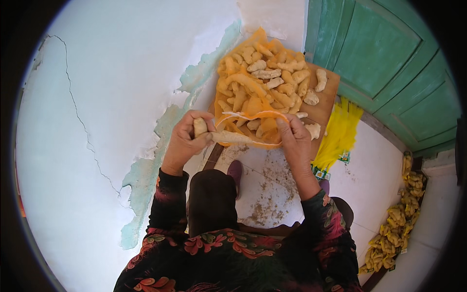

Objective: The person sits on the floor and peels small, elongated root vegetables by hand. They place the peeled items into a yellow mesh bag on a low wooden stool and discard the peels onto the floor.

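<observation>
A large orange mesh bag full of ginger roots lies on a brown board or low table, its mouth facing me. My left hand grips a long pale ginger root at the left side of the mouth; most of the root lies across the opening. The right side of the white-edged rim is pinched in my right hand, between thumb and fingers. A few loose ginger roots rest on the board to the right of the bag. Whether my left fingers also hold the rim is unclear.
Yellow mesh netting with labels hangs beside the board's right edge. Small filled net bags of ginger are piled on the floor at right. A green door stands behind, a peeling wall at left. Dirt is scattered on the tiles.
</observation>
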The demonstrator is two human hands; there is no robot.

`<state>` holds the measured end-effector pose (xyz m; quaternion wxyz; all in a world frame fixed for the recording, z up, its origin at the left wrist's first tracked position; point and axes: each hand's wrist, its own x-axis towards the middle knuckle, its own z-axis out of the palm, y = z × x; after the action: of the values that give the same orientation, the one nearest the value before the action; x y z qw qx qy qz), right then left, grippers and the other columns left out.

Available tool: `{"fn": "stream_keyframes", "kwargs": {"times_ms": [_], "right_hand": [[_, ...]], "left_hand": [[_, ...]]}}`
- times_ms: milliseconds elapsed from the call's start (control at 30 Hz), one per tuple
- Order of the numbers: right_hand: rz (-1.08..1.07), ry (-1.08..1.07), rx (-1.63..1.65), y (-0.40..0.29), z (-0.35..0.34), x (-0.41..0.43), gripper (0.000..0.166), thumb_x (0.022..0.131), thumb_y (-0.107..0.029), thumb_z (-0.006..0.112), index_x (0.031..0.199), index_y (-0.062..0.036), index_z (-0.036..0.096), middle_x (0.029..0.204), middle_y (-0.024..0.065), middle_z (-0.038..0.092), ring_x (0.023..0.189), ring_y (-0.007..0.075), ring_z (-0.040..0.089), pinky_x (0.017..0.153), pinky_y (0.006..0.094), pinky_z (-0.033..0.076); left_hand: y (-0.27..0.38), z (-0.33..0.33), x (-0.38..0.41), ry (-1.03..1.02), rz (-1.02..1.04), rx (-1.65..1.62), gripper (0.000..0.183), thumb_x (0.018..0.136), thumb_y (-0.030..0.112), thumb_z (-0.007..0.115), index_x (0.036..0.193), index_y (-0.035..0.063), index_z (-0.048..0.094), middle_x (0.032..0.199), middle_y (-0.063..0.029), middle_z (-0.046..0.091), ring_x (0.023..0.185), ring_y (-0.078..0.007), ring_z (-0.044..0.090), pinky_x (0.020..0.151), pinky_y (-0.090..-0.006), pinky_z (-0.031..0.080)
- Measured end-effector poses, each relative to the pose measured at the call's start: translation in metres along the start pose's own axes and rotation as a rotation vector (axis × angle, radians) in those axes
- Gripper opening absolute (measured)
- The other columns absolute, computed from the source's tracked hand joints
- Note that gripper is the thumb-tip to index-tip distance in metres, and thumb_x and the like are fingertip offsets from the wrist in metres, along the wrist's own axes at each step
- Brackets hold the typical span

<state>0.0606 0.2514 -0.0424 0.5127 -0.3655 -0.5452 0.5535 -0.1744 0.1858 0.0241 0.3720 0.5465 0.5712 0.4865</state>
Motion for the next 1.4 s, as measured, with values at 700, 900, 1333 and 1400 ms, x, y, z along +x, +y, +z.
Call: {"fn": "stream_keyframes", "kwargs": {"times_ms": [700, 900, 1333, 1400], "right_hand": [[-0.235, -0.515, -0.792, 0.017, 0.003, -0.033, 0.026, 0.079, -0.023, 0.063, 0.097, -0.0041, 0.058, 0.082, 0.0165, 0.061, 0.074, 0.036, 0.061, 0.065, 0.0438, 0.05], [-0.199, -0.42, -0.714, 0.007, -0.03, -0.012, 0.028, 0.08, -0.02, 0.064, 0.103, -0.0027, 0.06, 0.085, 0.0176, 0.062, 0.078, 0.0333, 0.062, 0.067, 0.0403, 0.05], [0.126, 0.391, -0.36, 0.039, -0.141, 0.057, 0.039, 0.084, -0.025, 0.066, 0.113, 0.0007, 0.058, 0.102, 0.0172, 0.063, 0.087, 0.0226, 0.063, 0.077, 0.0308, 0.049], [0.094, 0.375, -0.647, 0.058, -0.153, 0.096, 0.046, 0.082, -0.03, 0.067, 0.115, -0.0002, 0.057, 0.104, 0.0183, 0.063, 0.088, 0.0257, 0.063, 0.077, 0.0337, 0.05]], "left_hand": [[-0.015, 0.072, 0.191, -0.133, -0.028, 0.267, 0.032, 0.082, 0.009, 0.062, 0.111, -0.0015, 0.054, 0.093, -0.0092, 0.061, 0.075, -0.0151, 0.06, 0.069, -0.0269, 0.049], [-0.049, 0.074, 0.186, 0.214, 0.343, 0.658, 0.037, 0.086, 0.02, 0.062, 0.114, -0.0029, 0.055, 0.101, -0.0135, 0.065, 0.091, -0.0177, 0.061, 0.078, -0.0295, 0.049], [-0.101, 0.054, 0.067, -0.024, -0.167, 0.827, 0.022, 0.082, 0.025, 0.067, 0.082, 0.0031, 0.064, 0.071, -0.0137, 0.063, 0.065, -0.0264, 0.061, 0.061, -0.0349, 0.046], [-0.102, 0.04, 0.077, 0.091, -0.262, 0.68, 0.021, 0.083, 0.023, 0.067, 0.08, 0.0021, 0.062, 0.067, -0.0116, 0.06, 0.062, -0.0218, 0.058, 0.059, -0.033, 0.045]]}}
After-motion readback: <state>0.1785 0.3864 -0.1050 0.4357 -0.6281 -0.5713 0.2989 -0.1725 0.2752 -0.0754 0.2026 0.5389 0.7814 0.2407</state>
